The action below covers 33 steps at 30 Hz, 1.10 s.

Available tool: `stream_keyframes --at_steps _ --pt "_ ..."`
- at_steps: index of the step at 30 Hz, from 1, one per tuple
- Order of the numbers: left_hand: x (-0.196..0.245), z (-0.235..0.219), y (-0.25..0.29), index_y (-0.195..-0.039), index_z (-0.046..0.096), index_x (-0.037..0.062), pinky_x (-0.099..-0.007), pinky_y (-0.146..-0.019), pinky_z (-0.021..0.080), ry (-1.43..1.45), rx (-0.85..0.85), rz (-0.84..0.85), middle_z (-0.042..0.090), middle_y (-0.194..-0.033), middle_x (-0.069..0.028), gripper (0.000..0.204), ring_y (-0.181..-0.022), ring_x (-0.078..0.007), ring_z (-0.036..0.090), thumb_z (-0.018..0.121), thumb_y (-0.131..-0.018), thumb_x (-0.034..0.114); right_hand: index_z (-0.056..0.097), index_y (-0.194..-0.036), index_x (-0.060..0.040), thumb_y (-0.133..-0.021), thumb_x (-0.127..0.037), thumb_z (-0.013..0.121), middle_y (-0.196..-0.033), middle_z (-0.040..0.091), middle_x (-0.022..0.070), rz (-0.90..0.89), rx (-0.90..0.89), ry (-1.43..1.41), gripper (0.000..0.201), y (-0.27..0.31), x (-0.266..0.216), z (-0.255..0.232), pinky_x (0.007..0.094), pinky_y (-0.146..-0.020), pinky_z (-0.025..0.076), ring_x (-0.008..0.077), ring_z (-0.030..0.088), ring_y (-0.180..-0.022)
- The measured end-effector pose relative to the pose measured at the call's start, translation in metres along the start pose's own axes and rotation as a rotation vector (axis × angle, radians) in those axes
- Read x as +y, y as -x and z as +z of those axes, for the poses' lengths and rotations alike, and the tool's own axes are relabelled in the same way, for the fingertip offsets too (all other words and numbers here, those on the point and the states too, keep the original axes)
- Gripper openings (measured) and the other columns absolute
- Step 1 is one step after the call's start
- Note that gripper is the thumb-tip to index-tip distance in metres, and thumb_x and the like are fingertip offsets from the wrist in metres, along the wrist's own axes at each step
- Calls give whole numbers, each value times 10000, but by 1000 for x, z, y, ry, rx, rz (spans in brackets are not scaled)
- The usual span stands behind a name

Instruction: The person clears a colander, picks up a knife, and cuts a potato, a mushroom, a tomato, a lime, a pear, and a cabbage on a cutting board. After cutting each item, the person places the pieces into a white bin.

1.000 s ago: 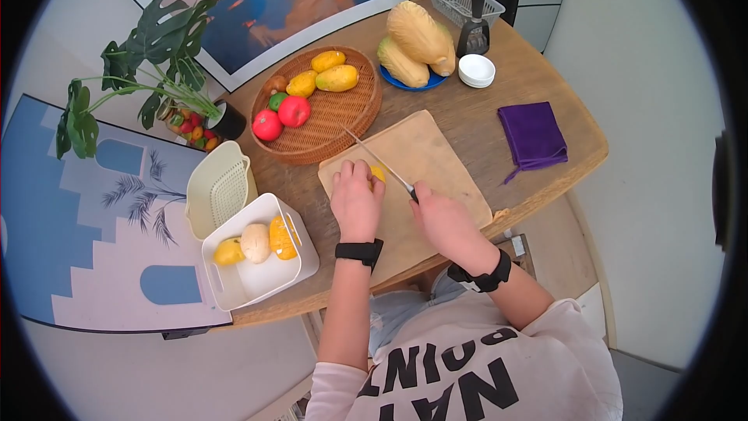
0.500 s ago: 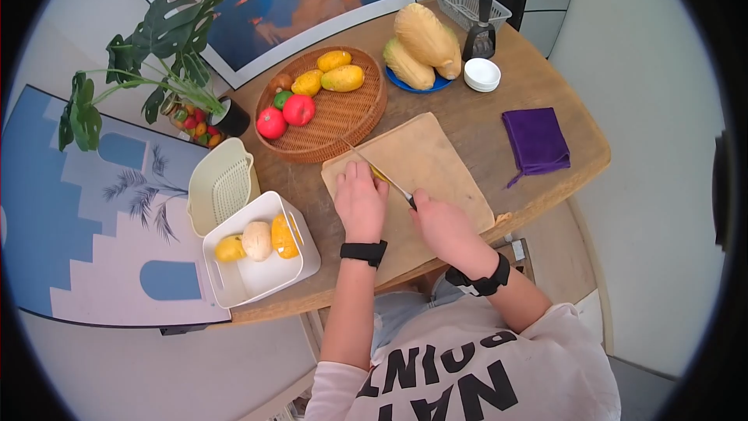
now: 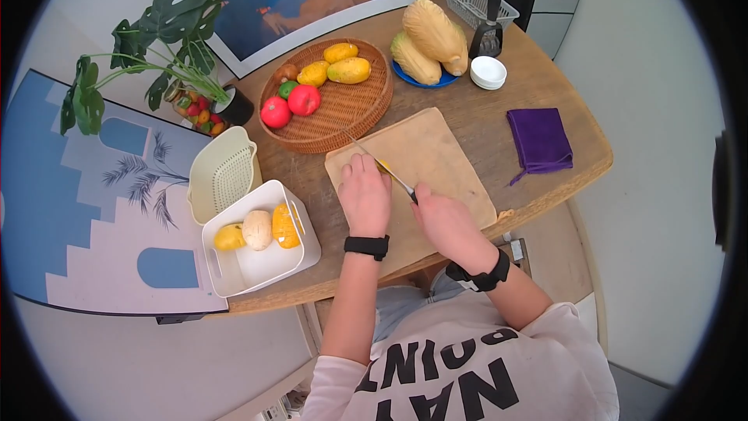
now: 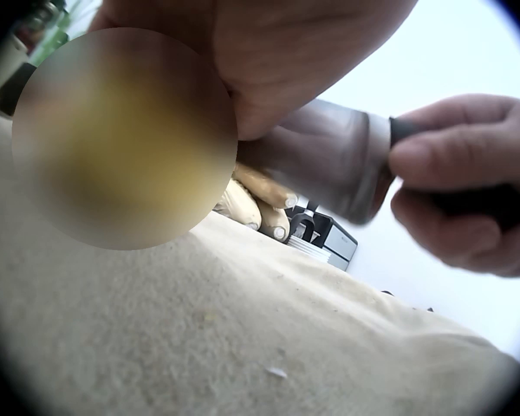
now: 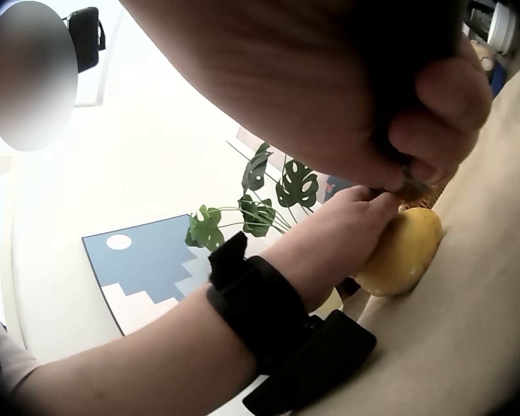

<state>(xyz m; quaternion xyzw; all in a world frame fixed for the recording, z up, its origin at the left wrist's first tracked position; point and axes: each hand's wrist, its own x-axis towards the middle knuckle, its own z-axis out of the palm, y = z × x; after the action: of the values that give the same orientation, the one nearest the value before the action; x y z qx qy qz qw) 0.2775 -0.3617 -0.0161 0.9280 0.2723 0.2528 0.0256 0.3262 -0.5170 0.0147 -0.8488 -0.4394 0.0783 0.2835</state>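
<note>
The left hand (image 3: pixel 365 196) grips a yellow oblong vegetable (image 5: pixel 403 253) on the wooden cutting board (image 3: pixel 436 152); in the head view the hand covers most of it. The right hand (image 3: pixel 448 226) has its fingers curled round the black handle of a knife (image 3: pixel 397 179). The blade lies across the yellow vegetable, right beside the left fingertips. In the left wrist view the blade (image 4: pixel 321 156) is seen close up, partly behind the left hand, and the right fingers (image 4: pixel 468 173) wrap its handle.
A round wicker tray (image 3: pixel 351 113) with several vegetables stands behind the board. At left are a white bin (image 3: pixel 257 269) with produce and a cream colander (image 3: pixel 222 175). Squashes (image 3: pixel 432 35), white bowls (image 3: pixel 488 72) and a purple cloth (image 3: pixel 539 140) are at the right.
The head view has shifted slightly. The knife's blade has tilted over the yellow vegetable, less of which shows beside the left hand. Both hands keep their holds.
</note>
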Motion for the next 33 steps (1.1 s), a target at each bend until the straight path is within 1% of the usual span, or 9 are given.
stream_keyframes --at_steps 2,5,8,17,19,25,29,32,33 --pt "1 -1 -3 -963 553 53 -416 -708 537 -14 18 14 548 -968 -104 251 -931 -293 589 706 -779 129 477 -973 -1 -977 -168 569 -765 653 232 6 -28 19 191 -2 5 5 513 -610 514 429 655 -719" --pt "1 0 3 -955 547 59 -415 -704 537 -22 11 2 545 -969 -99 245 -932 -288 590 704 -781 132 477 -968 -1 -974 -171 573 -741 648 232 -14 52 -28 195 -1 4 4 516 -607 512 431 653 -710" --pt "3 0 -1 -945 541 62 -415 -703 538 -30 -9 -14 544 -967 -96 236 -931 -286 590 700 -785 131 493 -971 6 -971 -149 551 -734 659 221 2 -7 17 165 -4 1 -1 502 -602 523 408 667 -706" --pt "-1 0 3 -952 540 45 -424 -697 544 -18 5 -11 545 -972 -117 242 -941 -309 588 696 -781 113 495 -968 4 -979 -166 552 -728 657 225 -7 -16 -13 180 -5 0 0 509 -613 528 419 666 -702" --pt "-2 1 2 -958 541 41 -432 -697 547 -6 24 -1 545 -981 -124 252 -941 -321 586 701 -778 113 493 -971 4 -979 -165 550 -727 658 225 -6 -22 -14 179 -3 4 12 511 -614 529 421 668 -706" --pt "9 -14 8 -976 554 40 -443 -711 554 68 -25 -145 552 -1012 -127 263 -960 -351 563 710 -779 116 489 -985 3 -983 -167 543 -732 662 222 13 -34 -13 179 -3 5 12 512 -621 534 421 673 -718" --pt "7 -17 11 -966 562 37 -442 -721 546 107 -35 -152 559 -1016 -122 247 -953 -357 550 709 -781 109 491 -988 3 -982 -165 543 -748 664 223 10 -49 -2 175 -2 0 5 508 -624 535 415 677 -734" --pt "6 -16 12 -957 564 34 -444 -732 536 117 -33 -153 562 -1013 -122 242 -943 -359 547 712 -779 105 493 -989 3 -981 -164 548 -768 666 225 -8 3 -49 177 0 -9 -5 504 -623 534 407 677 -738" --pt "7 -15 12 -955 565 33 -445 -735 533 115 -31 -156 563 -1012 -123 241 -940 -360 546 714 -778 103 493 -991 2 -980 -165 551 -767 664 222 -6 -30 -23 177 -1 -7 -2 503 -621 534 406 676 -733"
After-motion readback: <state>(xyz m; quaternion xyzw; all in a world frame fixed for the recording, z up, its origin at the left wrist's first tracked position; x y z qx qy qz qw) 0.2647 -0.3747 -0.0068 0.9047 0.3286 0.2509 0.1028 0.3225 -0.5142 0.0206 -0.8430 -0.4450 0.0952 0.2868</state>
